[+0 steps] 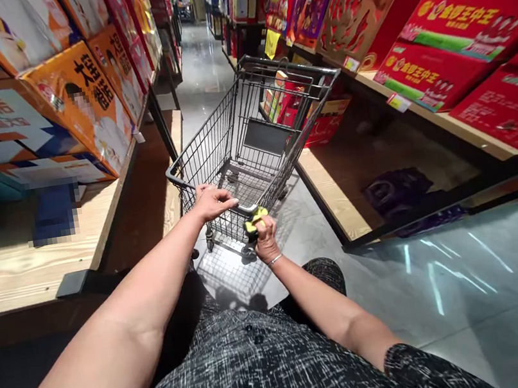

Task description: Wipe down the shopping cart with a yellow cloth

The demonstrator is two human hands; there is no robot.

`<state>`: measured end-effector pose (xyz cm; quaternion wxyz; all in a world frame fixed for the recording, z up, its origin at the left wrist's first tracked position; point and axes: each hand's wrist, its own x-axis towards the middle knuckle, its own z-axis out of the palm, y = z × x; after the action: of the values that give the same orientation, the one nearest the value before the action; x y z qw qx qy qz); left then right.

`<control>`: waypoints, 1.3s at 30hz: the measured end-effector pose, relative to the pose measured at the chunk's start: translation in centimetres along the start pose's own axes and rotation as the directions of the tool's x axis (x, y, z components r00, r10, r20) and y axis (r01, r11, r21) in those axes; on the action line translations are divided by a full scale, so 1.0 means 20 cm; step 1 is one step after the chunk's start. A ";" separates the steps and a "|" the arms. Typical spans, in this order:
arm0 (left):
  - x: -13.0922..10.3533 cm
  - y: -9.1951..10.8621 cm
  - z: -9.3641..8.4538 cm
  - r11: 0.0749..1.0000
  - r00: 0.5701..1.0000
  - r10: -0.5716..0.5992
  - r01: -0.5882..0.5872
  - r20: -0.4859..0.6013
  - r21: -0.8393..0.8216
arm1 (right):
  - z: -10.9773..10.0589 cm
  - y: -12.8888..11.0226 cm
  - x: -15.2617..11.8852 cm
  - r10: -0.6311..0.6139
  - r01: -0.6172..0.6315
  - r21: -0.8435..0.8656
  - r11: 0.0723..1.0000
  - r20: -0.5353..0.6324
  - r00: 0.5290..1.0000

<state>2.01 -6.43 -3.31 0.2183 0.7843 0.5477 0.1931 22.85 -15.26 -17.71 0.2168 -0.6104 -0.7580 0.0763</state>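
A grey wire shopping cart [219, 154] stands in the aisle with its narrow end toward me and its push handle at the far end. At the near rim, my left hand [211, 202] lies over the bar, fingers bent round it and thumb pointing right. My right hand [265, 235] is closed round a small yellow-and-black object [255, 219] against the cart's near right corner. What kind of object it is, and whether it is fixed to the cart, I cannot make out. A thin bracelet circles the right wrist.
Wooden shelves line both sides. Orange-and-white cartons [80, 104] stack on the left shelf [69, 261], red gift boxes [472, 26] on the right. A purple package [397, 189] lies under the right shelf. The grey floor [203, 66] runs ahead between the shelves.
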 end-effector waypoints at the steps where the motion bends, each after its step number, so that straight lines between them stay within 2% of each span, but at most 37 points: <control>1: 0.00 -0.01 0.00 1.000 1.000 0.000 0.000 -0.005 0.000 | 0.05 0.01 -0.04 -0.030 0.031 -0.016 0.999 0.070 0.997; 4: 0.01 -0.03 0.00 1.000 1.000 0.015 -0.015 0.007 -0.015 | 0.17 0.06 -0.14 -0.107 0.114 -0.022 0.993 0.222 0.969; 6: 0.01 -0.03 0.00 0.999 1.000 0.022 -0.021 0.011 -0.025 | 0.20 0.08 -0.18 -0.132 0.143 -0.018 0.990 0.288 0.949; 8: 0.01 -0.03 0.00 0.999 1.000 0.026 -0.026 0.009 -0.026 | 0.20 0.08 -0.19 -0.143 0.153 -0.007 0.988 0.314 0.938; 10: 0.01 -0.03 -0.01 0.999 0.999 0.032 -0.032 0.007 -0.015 | 0.15 0.06 -0.15 -0.133 0.131 0.028 0.991 0.265 0.955; 12: 0.01 -0.03 -0.01 0.999 0.999 0.043 -0.043 0.007 -0.004 | 0.05 0.03 -0.08 -0.092 0.080 0.095 0.992 0.124 0.988; 14: 0.00 -0.04 -0.02 0.999 0.999 0.052 -0.052 0.012 0.001 | -0.09 0.00 0.01 -0.039 0.048 0.168 0.985 -0.058 0.998; 17: -0.01 -0.05 -0.03 0.999 0.999 0.040 -0.040 0.002 0.011 | -0.35 -0.03 0.16 0.022 0.037 0.203 0.978 -0.278 0.960; 20: -0.03 -0.03 -0.05 0.998 0.998 0.040 -0.038 -0.037 0.055 | -0.56 -0.06 0.28 0.015 0.044 0.153 0.987 -0.363 0.932; 22: -0.07 0.01 -0.05 0.994 0.997 0.077 -0.074 -0.025 0.083 | -0.65 -0.10 0.35 -0.101 0.138 0.114 0.984 -0.282 0.954; 24: -0.12 0.06 -0.04 0.985 0.989 0.141 -0.144 0.037 0.098 | -0.69 -0.17 0.39 -0.263 0.271 0.083 0.959 -0.103 0.959; 26: -0.18 0.11 -0.02 0.970 0.975 0.209 -0.217 0.079 0.113 | -0.71 -0.23 0.43 -0.373 0.370 0.043 0.928 0.069 0.925; 29: -0.23 0.13 0.01 0.966 0.975 0.221 -0.222 0.020 0.131 | -0.75 -0.26 0.53 -0.418 0.436 -0.045 0.899 0.214 0.883; 31: -0.24 0.11 0.03 0.973 0.980 0.198 -0.197 0.003 0.124 | -0.80 -0.20 0.64 -0.378 0.419 -0.104 0.902 0.280 0.882; 33: -0.23 0.08 0.04 0.979 0.983 0.181 -0.180 -0.003 0.101 | -0.86 -0.08 0.79 -0.256 0.324 -0.190 0.927 0.311 0.915; 36: -0.22 0.05 0.04 0.981 0.982 0.186 -0.184 -0.026 0.064 | -0.94 0.09 0.98 -0.050 0.140 -0.328 0.934 0.269 0.962; 39: -0.22 0.03 0.03 0.981 0.982 0.187 -0.186 -0.031 0.047 | -0.95 0.16 1.05 0.007 0.086 -0.372 0.924 0.241 0.970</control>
<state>1.45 -10.78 -3.71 0.1721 0.8332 0.4797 0.2144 30.32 2.84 3.12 0.0034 -0.6116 -0.7912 -0.0039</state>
